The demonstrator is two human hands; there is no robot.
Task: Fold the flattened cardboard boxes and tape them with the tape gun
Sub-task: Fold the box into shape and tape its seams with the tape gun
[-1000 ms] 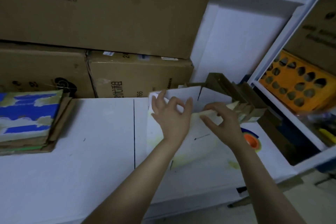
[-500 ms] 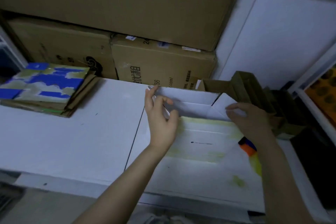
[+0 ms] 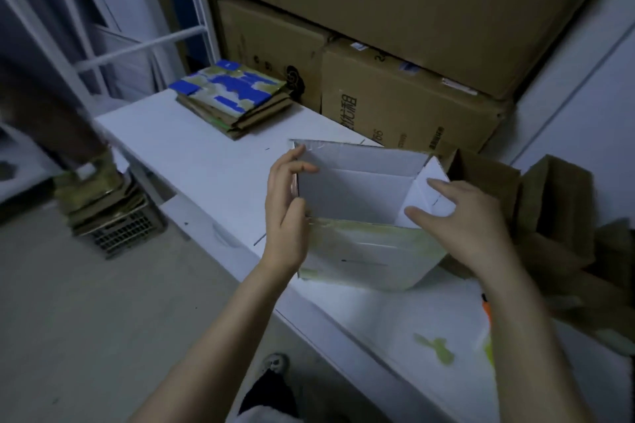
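Observation:
A white cardboard box [image 3: 357, 251] stands opened up on the white table [image 3: 213, 161], its top open and old yellowish tape along its near wall. My left hand [image 3: 287, 206] grips the box's left wall, thumb inside and fingers along the outer edge. My right hand [image 3: 460, 216] presses with straight fingers on the white right end flap [image 3: 433, 182], which tilts inward. An orange sliver of the tape gun [image 3: 485, 307] shows beside my right forearm; the rest is hidden.
A stack of flattened boxes [image 3: 233, 99] with blue and yellow tape lies at the table's far left. Large brown cartons [image 3: 405, 106] line the back. Folded brown boxes [image 3: 556, 203] crowd the right. Below left sits a crate of cardboard [image 3: 106, 203] on the floor.
The flat white box has been opened into an upright shape. My left hand moved to its left wall and my right hand onto the right flap. The view swung left and down.

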